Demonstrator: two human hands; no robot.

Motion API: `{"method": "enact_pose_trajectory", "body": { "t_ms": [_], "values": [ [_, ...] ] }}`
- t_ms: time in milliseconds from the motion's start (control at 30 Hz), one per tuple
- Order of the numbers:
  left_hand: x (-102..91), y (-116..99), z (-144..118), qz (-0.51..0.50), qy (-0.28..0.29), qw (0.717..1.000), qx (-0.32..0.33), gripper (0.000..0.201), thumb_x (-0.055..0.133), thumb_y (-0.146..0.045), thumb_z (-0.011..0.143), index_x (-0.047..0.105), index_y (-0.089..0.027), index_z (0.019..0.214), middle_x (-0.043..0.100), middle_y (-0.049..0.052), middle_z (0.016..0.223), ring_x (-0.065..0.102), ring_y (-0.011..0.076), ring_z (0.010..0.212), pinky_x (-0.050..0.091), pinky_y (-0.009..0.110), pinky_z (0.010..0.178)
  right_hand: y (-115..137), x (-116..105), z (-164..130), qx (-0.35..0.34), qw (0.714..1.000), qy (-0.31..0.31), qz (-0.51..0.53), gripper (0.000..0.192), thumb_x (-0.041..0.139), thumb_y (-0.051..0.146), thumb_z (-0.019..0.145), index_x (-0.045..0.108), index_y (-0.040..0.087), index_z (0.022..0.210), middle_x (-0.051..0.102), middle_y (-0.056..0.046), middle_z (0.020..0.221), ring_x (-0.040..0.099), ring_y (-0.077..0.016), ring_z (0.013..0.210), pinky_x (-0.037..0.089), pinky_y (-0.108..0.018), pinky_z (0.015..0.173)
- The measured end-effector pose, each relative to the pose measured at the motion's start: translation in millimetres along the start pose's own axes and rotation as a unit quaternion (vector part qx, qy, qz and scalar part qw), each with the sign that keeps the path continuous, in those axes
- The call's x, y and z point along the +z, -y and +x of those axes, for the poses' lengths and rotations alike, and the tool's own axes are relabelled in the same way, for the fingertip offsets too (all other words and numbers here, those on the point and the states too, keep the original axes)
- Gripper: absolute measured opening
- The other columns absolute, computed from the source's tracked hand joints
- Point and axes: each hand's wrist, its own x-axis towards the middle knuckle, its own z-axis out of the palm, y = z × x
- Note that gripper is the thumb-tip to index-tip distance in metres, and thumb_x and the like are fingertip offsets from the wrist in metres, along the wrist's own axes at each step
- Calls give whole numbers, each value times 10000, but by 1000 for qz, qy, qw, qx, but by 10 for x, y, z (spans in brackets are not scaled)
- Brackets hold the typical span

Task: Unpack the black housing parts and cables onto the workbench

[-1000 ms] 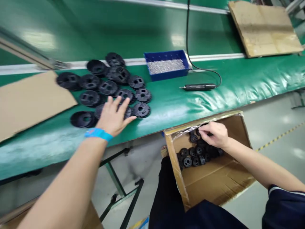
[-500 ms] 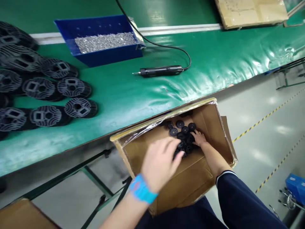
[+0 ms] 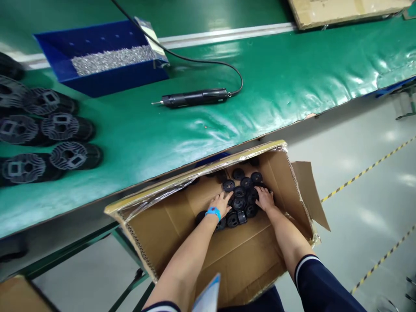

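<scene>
Both my hands reach down into an open cardboard box [image 3: 175, 216] in front of me. Inside it lies a pile of small round black plastic parts [image 3: 239, 203] with holes in their faces. My left hand [image 3: 221, 203], a blue band at its wrist, rests on the left side of the pile with its fingers apart. On the pile's right side, my right hand [image 3: 265, 199] touches the black parts with spread fingers. Neither hand has a part lifted off the pile. The fingertips are partly hidden among the parts.
On the green bench [image 3: 130, 160] lie a black electric screwdriver [image 3: 195, 98] with a cable and a blue bin [image 3: 113, 82] of small silvery pieces. Larger black ribbed cylinders [image 3: 76, 156] stand at left. A flat cardboard piece [image 3: 344, 13] lies at the far right.
My left hand has gone down from above the box onto the black parts. My right hand stays at the pile's right side. The view has shifted, moving the bench items leftward.
</scene>
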Motion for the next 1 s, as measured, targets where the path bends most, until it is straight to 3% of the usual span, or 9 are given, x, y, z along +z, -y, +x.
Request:
{"method": "enact_pose_trajectory", "body": {
  "t_ms": [200,367,500,633,733,867,1000],
  "values": [
    [3,380,-39,7,12,998,66,739,599,-357,891,239,-420,1534,418,74,1467,447,304,1324,392,404,1091,220,25,96,52,998,-33,21,731,730,285,786,376,294,1425,528,-104,1316,443,-302,1234,258,-629,1055],
    [84,719,-97,-12,10,1000,-5,762,572,-392,886,231,-257,1555,414,158,1442,430,352,1311,384,463,1086,325,27,149,88,994,-45,36,789,763,250,757,358,309,1431,525,-108,1318,422,-297,1253,260,-616,1059],
    [321,482,25,-49,34,997,-48,802,627,-538,816,335,-250,1506,414,156,1453,404,348,1327,398,455,1073,368,-47,168,112,991,-43,55,584,750,279,753,502,267,1281,558,-106,1249,459,-307,1222,278,-614,1041],
    [515,96,277,-94,62,987,-114,875,623,-710,714,408,-293,1453,344,171,1510,271,436,1395,410,609,1008,387,-177,185,126,988,-24,87,516,752,344,710,550,236,1172,574,-105,1220,535,-316,1146,402,-538,942],
    [568,-39,420,-120,76,977,-158,776,568,-697,744,467,-308,1409,302,162,1533,243,449,1399,406,673,967,406,-334,193,121,986,-2,118,502,748,370,681,562,220,1122,600,-103,1185,601,-289,1038,467,-420,826],
    [559,-42,488,-138,88,969,-187,662,609,-578,745,520,-334,1354,345,139,1491,279,412,1384,401,674,970,504,-706,96,68,984,16,163,450,768,327,635,583,203,1026,652,-73,1061,622,-234,953,464,-311,773],
    [507,4,501,-155,108,966,-175,694,664,-598,728,505,-364,1362,381,115,1477,280,400,1396,390,665,1000,619,-1271,-286,-21,972,3,232,383,750,278,630,571,196,958,660,-21,958,603,-181,862,455,-259,751]
  ]
}}
